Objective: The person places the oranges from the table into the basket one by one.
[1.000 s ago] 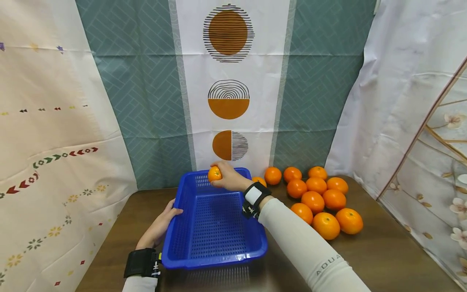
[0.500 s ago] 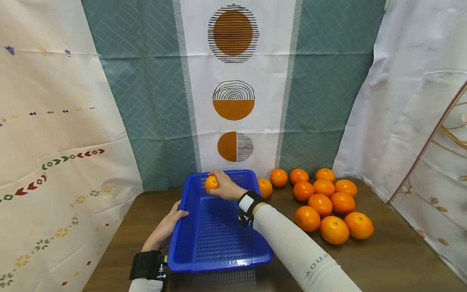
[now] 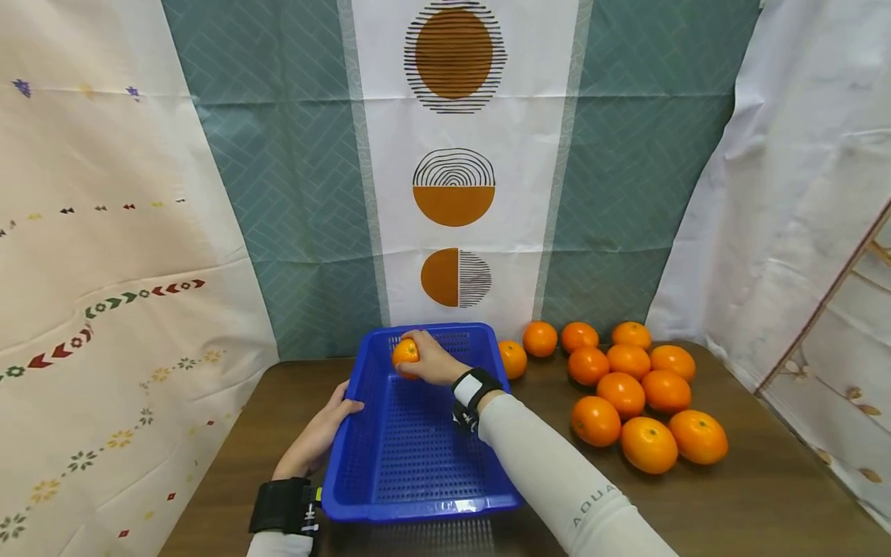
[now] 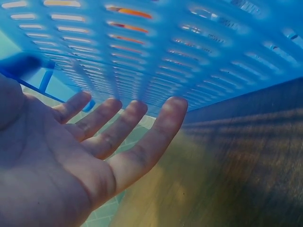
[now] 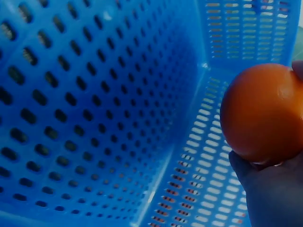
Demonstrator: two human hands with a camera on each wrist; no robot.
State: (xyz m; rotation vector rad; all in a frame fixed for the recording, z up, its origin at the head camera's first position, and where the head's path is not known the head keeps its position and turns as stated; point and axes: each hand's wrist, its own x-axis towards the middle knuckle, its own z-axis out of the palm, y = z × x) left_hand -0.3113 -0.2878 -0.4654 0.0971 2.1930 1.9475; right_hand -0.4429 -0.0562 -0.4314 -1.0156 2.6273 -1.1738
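Note:
A blue plastic basket [image 3: 428, 445] with slotted walls and floor stands on the table. My left hand [image 3: 319, 435] grips its left rim, the thumb over the edge; in the left wrist view the fingers [image 4: 137, 156] lie against the outer wall. Inside the basket, near its far left corner, my right hand [image 3: 431, 360] holds an orange mandarin [image 3: 405, 353]. The right wrist view shows that mandarin [image 5: 260, 113] above the basket floor, between fingertips and thumb. Whether it touches the floor cannot be made out.
Right of the basket, several mandarins [image 3: 622, 394] lie grouped on the brown wooden table [image 3: 738, 510]. A single mandarin [image 3: 513, 359] sits close beside the basket's right wall. Patterned cloth [image 3: 452, 232] hangs behind the table.
My right hand has lowered the mandarin from above the basket's far side down into it. The left hand has kept its grip on the rim. The head view has shifted slightly.

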